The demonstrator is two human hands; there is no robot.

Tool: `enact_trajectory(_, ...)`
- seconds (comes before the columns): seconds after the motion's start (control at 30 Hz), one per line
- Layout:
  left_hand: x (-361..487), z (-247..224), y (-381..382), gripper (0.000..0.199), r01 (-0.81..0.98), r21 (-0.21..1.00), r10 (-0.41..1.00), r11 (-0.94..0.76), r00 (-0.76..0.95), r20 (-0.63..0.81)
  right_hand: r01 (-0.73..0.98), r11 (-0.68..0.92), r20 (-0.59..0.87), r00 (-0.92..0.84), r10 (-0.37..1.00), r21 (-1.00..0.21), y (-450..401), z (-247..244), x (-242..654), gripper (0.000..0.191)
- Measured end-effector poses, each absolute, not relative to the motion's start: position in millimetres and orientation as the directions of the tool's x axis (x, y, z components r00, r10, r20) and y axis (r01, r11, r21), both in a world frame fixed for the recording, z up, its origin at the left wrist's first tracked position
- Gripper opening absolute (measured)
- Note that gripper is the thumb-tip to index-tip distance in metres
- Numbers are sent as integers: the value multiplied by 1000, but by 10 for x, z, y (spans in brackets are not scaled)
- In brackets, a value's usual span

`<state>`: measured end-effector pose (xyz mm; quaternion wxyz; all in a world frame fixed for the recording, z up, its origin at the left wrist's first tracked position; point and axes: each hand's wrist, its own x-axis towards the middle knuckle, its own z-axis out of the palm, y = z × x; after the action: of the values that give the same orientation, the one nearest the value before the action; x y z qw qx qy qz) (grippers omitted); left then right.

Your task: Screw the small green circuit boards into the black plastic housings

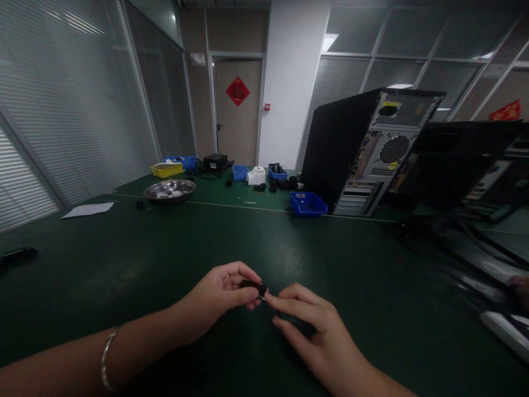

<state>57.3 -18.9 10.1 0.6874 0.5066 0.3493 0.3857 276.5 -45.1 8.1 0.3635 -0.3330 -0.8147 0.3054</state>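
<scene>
Above the green table, my left hand [231,289] pinches a small black part [254,286] between thumb and fingers. A bit of bright metal seems to show at the part's right end; its exact kind is too small to make out. My right hand [316,325] is close on the right, its index fingertip at that end of the black part. The right thumb stays apart below, and nothing is gripped between those fingers.
A metal bowl [170,191] and white paper [88,210] lie at the back left. Blue bin [308,204] stands beside a black computer tower [351,149]. Further back are a yellow basket [167,170], a white cover [256,176] and small black parts. Another person's hand [519,289] shows at the right edge.
</scene>
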Motion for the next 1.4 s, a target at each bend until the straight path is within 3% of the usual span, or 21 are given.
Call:
enact_trajectory(0.2,580,112,-198,30,-248,940,879,235,467,-96,277,583,389,-524,758,-763,-454,53,2774,38)
enact_trajectory(0.43,563,115,-177,29,-278,951,937,137,346,-34,254,552,395,-476,786,-794,-485,119,2763,41)
enact_trajectory(0.67,504,82,-113,19,15,999,911,-45,411,35,269,566,405,-473,783,-780,-479,103,2772,44)
enact_trajectory(0.83,479,166,-147,31,267,948,894,-173,446,38,342,641,607,-214,765,-687,-499,58,2835,46)
enact_trajectory(0.9,463,178,-161,35,368,886,880,-281,468,84,358,688,647,-246,721,-631,-512,68,2843,48)
enact_trajectory(1.0,454,164,-171,37,361,871,851,-334,512,115,348,674,532,-424,733,-651,-510,98,2818,47)
enact_trajectory(1.1,466,153,-179,37,295,927,873,-230,484,62,376,613,435,-459,775,-695,-495,112,2787,43)
enact_trajectory(1.4,503,246,-216,34,242,955,859,-171,512,25,419,622,412,-490,768,-662,-485,91,2791,44)
